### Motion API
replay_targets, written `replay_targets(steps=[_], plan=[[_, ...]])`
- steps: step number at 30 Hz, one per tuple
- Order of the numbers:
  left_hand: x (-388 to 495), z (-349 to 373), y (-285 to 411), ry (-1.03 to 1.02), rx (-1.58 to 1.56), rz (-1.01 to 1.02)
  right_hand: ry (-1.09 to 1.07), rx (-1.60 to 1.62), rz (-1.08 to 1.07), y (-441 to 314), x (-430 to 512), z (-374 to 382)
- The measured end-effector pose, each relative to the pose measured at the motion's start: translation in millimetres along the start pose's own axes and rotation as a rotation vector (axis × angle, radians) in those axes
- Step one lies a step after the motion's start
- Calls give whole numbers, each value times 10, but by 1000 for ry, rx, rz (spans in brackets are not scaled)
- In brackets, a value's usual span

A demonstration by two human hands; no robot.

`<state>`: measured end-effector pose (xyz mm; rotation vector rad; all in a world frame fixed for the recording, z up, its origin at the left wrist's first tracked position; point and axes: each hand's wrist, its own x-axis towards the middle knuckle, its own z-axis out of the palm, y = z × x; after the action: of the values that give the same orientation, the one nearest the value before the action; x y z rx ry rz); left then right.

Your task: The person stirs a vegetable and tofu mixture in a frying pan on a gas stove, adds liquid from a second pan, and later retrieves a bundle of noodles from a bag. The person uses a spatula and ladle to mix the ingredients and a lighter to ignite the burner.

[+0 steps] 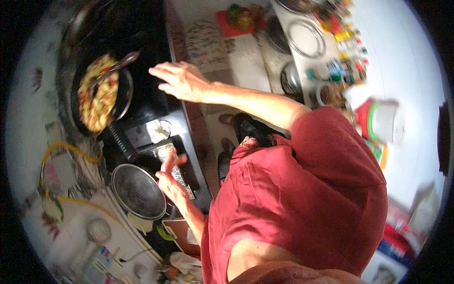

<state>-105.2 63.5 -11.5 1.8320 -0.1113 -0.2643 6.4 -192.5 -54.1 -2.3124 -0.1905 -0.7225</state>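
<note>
My right hand (182, 81) is held over the near edge of the glossy black cooktop (152, 110), fingers apart, holding nothing visible. To its left, a dark pan holds yellowish chunks of food with red bits (101, 103). A utensil with a dark brown handle (124, 62) lies in the food. The pan's black handle (122, 142) points towards my left hand (172, 181). That hand is blurred, with its fingers apart, over a long silvery patterned strip (179, 175) on the black surface. Beside it lies a round metal-rimmed lid or bowl (138, 191).
A yellow hose (76, 147) curves behind the pan. A round wire strainer (98, 230) is at lower left. Across the floor, a white shelf holds steel rings (306, 39) and bottles (345, 46). A red mat or board (227, 25) bears vegetables or fruit.
</note>
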Motion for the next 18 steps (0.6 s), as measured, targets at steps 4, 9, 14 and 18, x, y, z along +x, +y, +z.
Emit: replay_targets(steps=[4,9,14,18], plan=[[397,502,-292,-303,-553,-232,62,85,225,-507,-772,-77],[261,719,-117,-540,-1105,-526,63,70,17,-1001,-1662,166],[167,614,-105,-471,-1043,-298,-381,-248,528,-476,-2471,-20],[-32,881,11,-381,-206,121,-488,233,858,-664,-2454,-201]])
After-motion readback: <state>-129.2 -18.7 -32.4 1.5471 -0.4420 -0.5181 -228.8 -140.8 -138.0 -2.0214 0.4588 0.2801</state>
